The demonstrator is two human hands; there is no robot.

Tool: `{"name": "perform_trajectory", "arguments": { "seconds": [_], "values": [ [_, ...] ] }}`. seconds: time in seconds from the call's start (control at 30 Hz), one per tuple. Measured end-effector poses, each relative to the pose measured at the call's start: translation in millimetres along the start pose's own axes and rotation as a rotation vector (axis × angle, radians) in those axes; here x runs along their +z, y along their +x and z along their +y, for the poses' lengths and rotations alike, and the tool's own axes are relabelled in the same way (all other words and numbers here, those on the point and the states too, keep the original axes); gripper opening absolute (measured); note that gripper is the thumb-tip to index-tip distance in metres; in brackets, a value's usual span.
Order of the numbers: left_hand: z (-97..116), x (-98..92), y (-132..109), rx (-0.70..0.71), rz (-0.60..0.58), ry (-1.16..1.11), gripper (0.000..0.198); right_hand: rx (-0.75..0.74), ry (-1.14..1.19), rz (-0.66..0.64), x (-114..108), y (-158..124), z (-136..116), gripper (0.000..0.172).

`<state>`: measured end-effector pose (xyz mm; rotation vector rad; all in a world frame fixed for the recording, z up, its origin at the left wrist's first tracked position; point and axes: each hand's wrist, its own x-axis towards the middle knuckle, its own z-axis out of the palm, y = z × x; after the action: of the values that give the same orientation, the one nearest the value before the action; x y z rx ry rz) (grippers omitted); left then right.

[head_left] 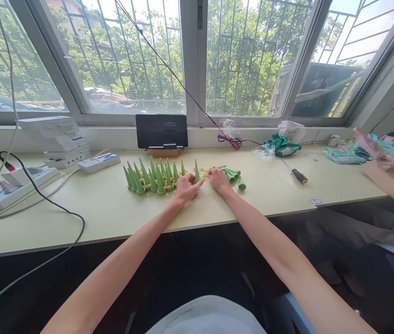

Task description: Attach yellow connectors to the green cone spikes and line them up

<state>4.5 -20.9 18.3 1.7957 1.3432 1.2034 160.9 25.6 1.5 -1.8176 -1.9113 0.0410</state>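
Green cone point(197, 172), upright between the hands: presumably light, stiff and smooth; grasp low, at the wide base, as the tip looks slender. Finish: plain green, tapering to a point. Left hand point(186, 187), at its 8 o'clock, has fingers half curled; I cannot confirm a grip. Right hand point(219, 179), at 3 o'clock, draws its fingertips together beside yellow pieces point(203, 174); any hold is hidden. Standing cones point(153, 183) fill 9 o'clock; loose cones point(231, 176) lie past the right hand; a black screen point(150, 133) stands farther, at 11.

Open tabletop point(268, 188) lies between loose green cones point(232, 176) and a screwdriver point(299, 176); upright cones point(153, 180) block leftward passage beside the left hand point(186, 188).
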Motion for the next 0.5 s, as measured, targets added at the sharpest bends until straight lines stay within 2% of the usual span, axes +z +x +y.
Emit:
{"name": "perform_trajectory", "arguments": {
  "seconds": [0.5],
  "values": [
    [1.6,0.2,-1.0,-0.005,-0.016,-0.016,0.036,0.011,-0.031,0.002,1.3,1.3,0.6,0.013]
  ]
}}
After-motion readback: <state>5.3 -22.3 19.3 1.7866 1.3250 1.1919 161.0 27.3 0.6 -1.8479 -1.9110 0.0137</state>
